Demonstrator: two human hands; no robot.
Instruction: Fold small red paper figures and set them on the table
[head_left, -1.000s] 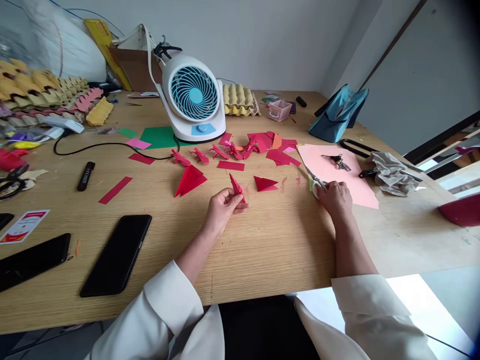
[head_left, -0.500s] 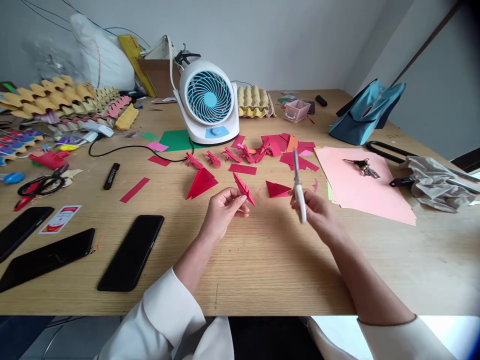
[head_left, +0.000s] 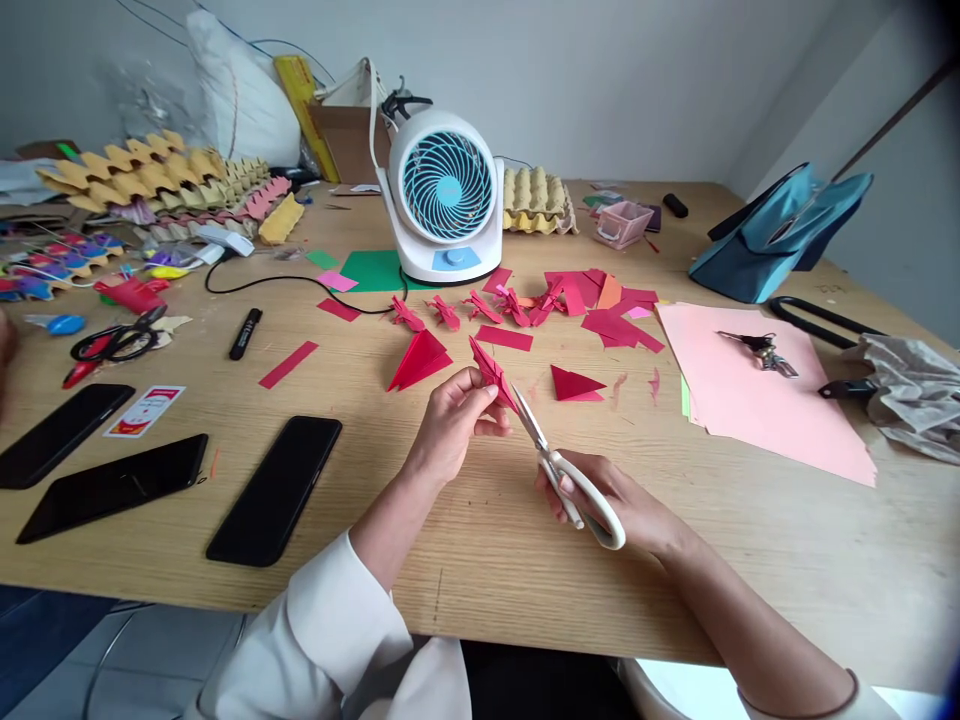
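Note:
Between the thumb and fingers of my left hand (head_left: 448,425) is a narrow folded red paper piece (head_left: 489,372), held above the table. My right hand (head_left: 611,500) grips white-handled scissors (head_left: 556,468), whose blades point up and left at the lower end of that paper. Whether the blades touch it I cannot tell. Beyond my left hand lies a larger folded red paper (head_left: 420,358). A folded red triangle (head_left: 576,383) rests past the scissors. Behind these is a row of several small red folded paper figures (head_left: 480,306).
A white fan (head_left: 448,190) stands at the back. Pink paper sheets (head_left: 765,400) with keys (head_left: 769,358) on them lie at right. Several phones, including a black phone (head_left: 276,490), lie at left, near black-handled scissors (head_left: 120,340). Part of another person's hand (head_left: 6,340) shows at the left edge.
My right hand has brought the scissors left and turned them, so the blades are now at the folded paper's lower end. My left hand keeps its hold. The camera view has shifted slightly.

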